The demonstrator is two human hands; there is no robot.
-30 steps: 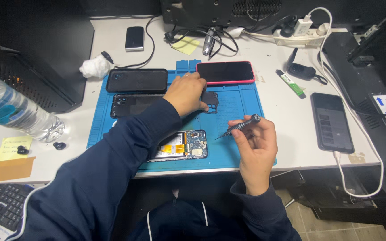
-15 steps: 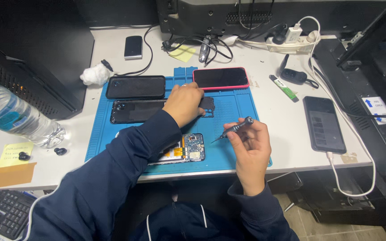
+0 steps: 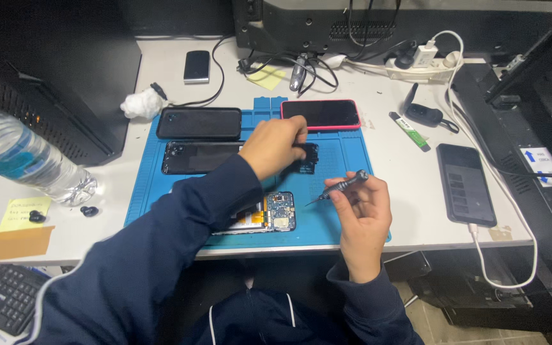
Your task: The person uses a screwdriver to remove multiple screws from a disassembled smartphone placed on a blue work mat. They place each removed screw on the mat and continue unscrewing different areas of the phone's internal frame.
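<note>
Screwdriver (image 3: 338,188) sits in the right hand (image 3: 362,214), pinched between thumb and curled fingers (image 3: 378,191), its tip slanting down and left toward the opened phone (image 3: 264,215). That phone lies just left of the right fingertips, near the front edge of the blue mat (image 3: 346,160), circuit board and an orange flex strip showing; the left sleeve covers its left part. The tip hangs just beside the phone's right edge, and whether it touches the mat I cannot tell.

Left hand (image 3: 277,145) reaches across the mat, fingers bent down and closed over a small black part (image 3: 309,156) that pokes out under the fingertips. How firm the grip is cannot be told, as the knuckles hide it.

Just left of the left hand lies a black back cover (image 3: 196,157), its right end under the wrist. Beyond that, farther from the fingers, rests a dark phone (image 3: 199,123). Past the left fingertips, at the mat's far edge, lies a pink-cased phone (image 3: 321,114), face up.

Right of the right hand, off the mat and well apart, another phone (image 3: 466,183) lies with a white cable (image 3: 480,255) plugged in. A green-labelled tube (image 3: 409,130) lies beyond it. Far to the left stand a water bottle (image 3: 23,160) lying tilted, a yellow note (image 3: 23,213), and two small earbuds (image 3: 89,211).
</note>
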